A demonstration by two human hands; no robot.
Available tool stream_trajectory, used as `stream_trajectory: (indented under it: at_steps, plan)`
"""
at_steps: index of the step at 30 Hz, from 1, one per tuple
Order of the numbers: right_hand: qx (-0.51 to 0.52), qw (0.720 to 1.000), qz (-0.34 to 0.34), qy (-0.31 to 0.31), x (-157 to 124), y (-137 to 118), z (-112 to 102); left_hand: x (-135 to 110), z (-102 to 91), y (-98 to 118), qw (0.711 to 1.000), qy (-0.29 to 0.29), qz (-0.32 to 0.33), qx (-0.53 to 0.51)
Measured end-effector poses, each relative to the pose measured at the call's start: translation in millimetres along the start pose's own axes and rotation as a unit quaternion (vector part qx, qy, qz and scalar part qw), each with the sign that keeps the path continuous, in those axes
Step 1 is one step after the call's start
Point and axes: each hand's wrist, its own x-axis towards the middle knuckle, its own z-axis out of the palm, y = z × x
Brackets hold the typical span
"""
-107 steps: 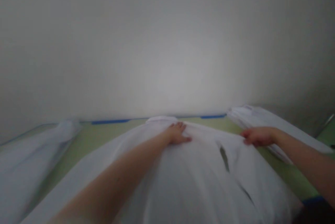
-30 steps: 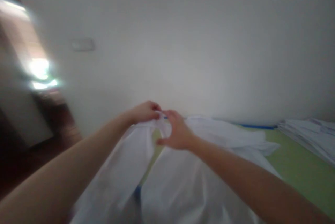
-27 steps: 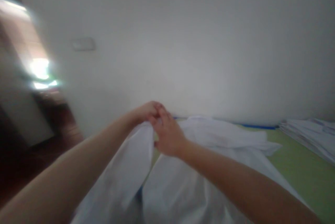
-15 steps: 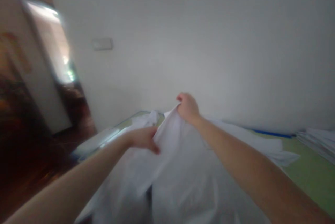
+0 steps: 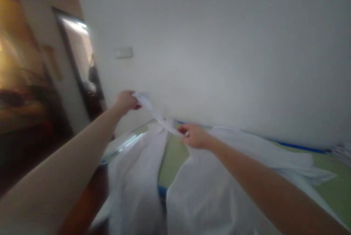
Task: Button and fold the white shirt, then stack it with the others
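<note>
A white garment (image 5: 197, 198) lies spread over a green table (image 5: 175, 156), one part hanging off the left edge. My left hand (image 5: 126, 101) is raised at the left, closed on the end of a thin white strip (image 5: 156, 115) of the cloth. My right hand (image 5: 193, 136) pinches the same strip lower down, just above the table. The strip runs taut and slanted between both hands.
A white wall (image 5: 233, 52) rises right behind the table, with a small plate (image 5: 124, 52) on it. A doorway (image 5: 79, 63) stands at the left. Blue tape (image 5: 298, 147) marks the table's far edge. Folded white cloth (image 5: 341, 150) lies at the far right.
My left hand has risen up and left with the strip's end. My right hand has dropped toward the table, pinching the strip. The view has swung left.
</note>
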Motion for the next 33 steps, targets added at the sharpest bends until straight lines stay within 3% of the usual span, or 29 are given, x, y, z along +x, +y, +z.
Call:
stream_trajectory:
  at_steps: [2, 4, 6, 9, 11, 13, 15, 17, 20, 24, 29, 33]
  plan:
    - [0.108, 0.992, 0.038, -0.049, -7, 5, 6, 7, 26.6, 19, 0.994, 0.042, 0.021, -0.101]
    - [0.218, 0.969, 0.107, -0.042, -15, 14, -1, 6, 66.2, 46, 0.976, 0.071, 0.074, -0.193]
    - [0.326, 0.930, 0.168, -0.001, -25, 26, -22, -2, 114.3, 77, 0.965, 0.047, 0.130, -0.223]
    - [0.449, 0.864, 0.208, 0.093, -48, 44, -63, -32, 195.1, 120, 0.952, -0.001, 0.244, -0.182]
    - [0.481, 0.835, 0.208, 0.165, -69, 57, -87, -64, 249.1, 140, 0.934, -0.083, 0.310, -0.159]
    - [0.476, 0.825, 0.193, 0.235, -91, 72, -103, -101, 297.6, 150, 0.906, -0.183, 0.351, -0.153]
    - [0.457, 0.826, 0.182, 0.275, -112, 86, -108, -137, 336.7, 151, 0.870, -0.257, 0.389, -0.160]
    - [0.446, 0.829, 0.189, 0.279, -130, 100, -106, -163, 365.0, 144, 0.856, -0.287, 0.392, -0.178]
    - [0.451, 0.834, 0.201, 0.246, -146, 116, -96, -180, 389.3, 127, 0.869, -0.327, 0.316, -0.195]
    - [0.488, 0.829, 0.190, 0.195, -152, 134, -82, -173, 395.2, 101, 0.894, -0.384, 0.194, -0.124]
    - [0.477, 0.826, 0.231, 0.190, -163, 153, -73, -152, 382.5, 83, 0.913, -0.370, 0.168, -0.027]
    - [0.432, 0.823, 0.275, 0.245, -172, 162, -76, -145, 377.1, 75, 0.895, -0.402, 0.189, -0.038]
